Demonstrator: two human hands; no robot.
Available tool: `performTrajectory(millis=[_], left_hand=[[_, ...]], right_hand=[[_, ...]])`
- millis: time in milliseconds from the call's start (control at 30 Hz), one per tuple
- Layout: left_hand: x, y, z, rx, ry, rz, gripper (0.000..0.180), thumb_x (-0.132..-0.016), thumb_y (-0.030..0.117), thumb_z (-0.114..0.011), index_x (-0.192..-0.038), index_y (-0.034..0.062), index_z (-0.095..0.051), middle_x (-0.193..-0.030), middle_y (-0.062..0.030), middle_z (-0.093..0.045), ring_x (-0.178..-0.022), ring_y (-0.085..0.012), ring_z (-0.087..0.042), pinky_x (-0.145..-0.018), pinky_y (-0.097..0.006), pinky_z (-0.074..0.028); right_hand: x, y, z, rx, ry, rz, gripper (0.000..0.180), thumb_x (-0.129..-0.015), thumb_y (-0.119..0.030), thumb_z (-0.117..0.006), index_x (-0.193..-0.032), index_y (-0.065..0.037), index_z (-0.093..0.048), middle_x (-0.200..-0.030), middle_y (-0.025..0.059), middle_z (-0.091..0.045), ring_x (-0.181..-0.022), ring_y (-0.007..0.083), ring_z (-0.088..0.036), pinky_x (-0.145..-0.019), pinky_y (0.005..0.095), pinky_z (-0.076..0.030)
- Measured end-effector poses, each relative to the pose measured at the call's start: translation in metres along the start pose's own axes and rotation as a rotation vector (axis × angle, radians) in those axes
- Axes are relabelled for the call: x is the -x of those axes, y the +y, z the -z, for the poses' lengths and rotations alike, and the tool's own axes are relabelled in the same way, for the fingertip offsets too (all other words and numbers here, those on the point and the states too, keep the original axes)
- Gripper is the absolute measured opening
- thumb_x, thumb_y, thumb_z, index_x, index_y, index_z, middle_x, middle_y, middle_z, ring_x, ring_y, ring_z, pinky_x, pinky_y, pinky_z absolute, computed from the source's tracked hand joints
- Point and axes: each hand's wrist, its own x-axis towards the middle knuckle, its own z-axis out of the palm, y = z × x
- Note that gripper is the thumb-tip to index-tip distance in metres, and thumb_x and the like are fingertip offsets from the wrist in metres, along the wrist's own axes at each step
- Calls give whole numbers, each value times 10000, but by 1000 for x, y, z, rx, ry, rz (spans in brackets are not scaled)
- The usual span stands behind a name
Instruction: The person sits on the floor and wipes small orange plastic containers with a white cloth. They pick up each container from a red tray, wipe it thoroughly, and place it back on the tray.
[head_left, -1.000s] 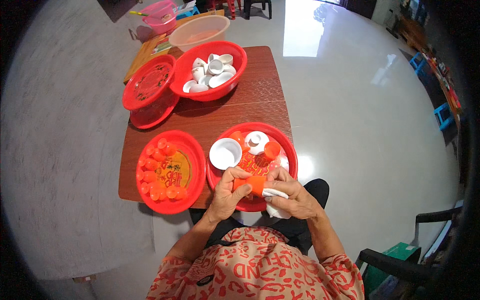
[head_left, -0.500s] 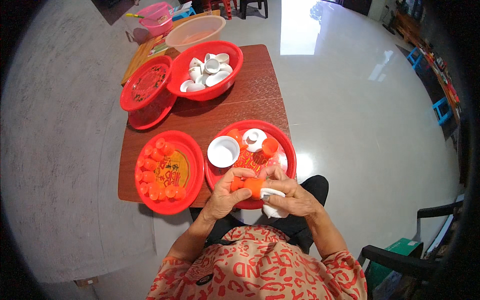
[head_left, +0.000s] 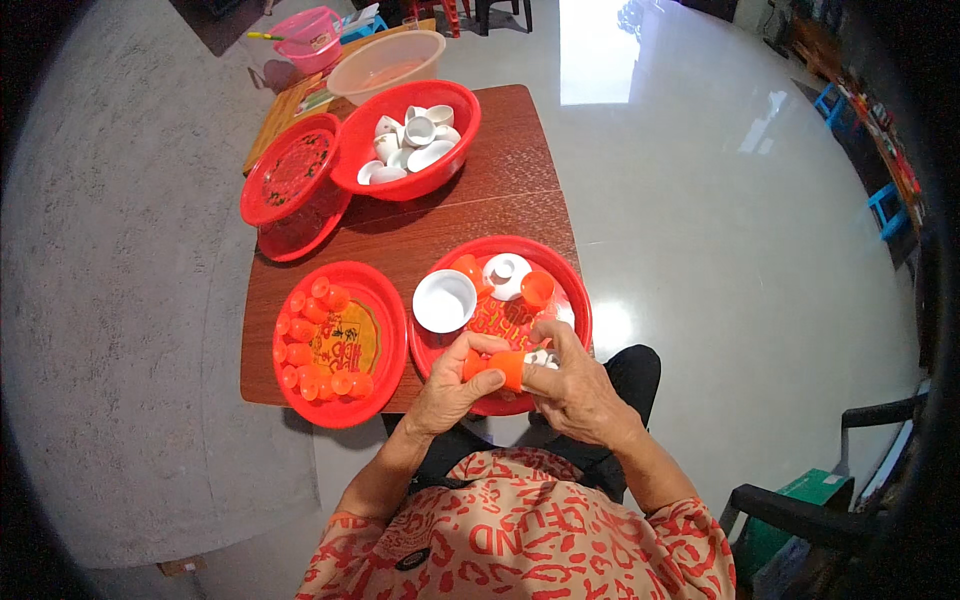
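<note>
My left hand (head_left: 447, 390) is closed round a small orange stemmed cup (head_left: 508, 370), held on its side with the rim toward the right. At that rim, my right hand (head_left: 585, 398) grips a white cloth (head_left: 541, 358), most of it hidden by the fingers. Both hands are over the near edge of a red round tray (head_left: 583, 290). On this tray are a white bowl (head_left: 445, 301), a white lid with a knob (head_left: 506, 275), an orange cup (head_left: 537, 289) and another orange piece (head_left: 470, 268), partly behind the bowl.
Several small orange cups (head_left: 299, 353) line the left side of a second red tray (head_left: 394, 350). Farther back, a red basin (head_left: 465, 150) holds white cups (head_left: 420, 130) beside stacked red basins (head_left: 262, 210). A black-armed chair (head_left: 800, 520) stands at right.
My right hand has turned and its fingers have risen toward the cup's mouth. The cloth that hung below is now bunched at the rim. The left hand keeps its hold.
</note>
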Motion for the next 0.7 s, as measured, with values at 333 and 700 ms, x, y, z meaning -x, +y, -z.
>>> performTrajectory(millis=[333,700], left_hand=[[-3,2,-3,9,-12,-74,324,-869,129,-670,-1136,38,-509,-1165,-73,-510,-1102,-150,-492,-981,-308,-398],[-1,4,0,-121,32,-154,366,-835,85,-697,-1145,44,-508,-1199,-81,-492,-1118,-158,-484,-996,-314,-390]], right_hand=[[5,16,8,-625,-64,-43,386,-768,-13,-604,-1146,-87,-609,-1117,136,-422,-1073,287,-468,-935,367,-392],[9,8,9,-443,44,-87,369,-723,-7,-650,-1089,-42,-628,-992,126,-502,-918,256,-551,-773,339,-461]])
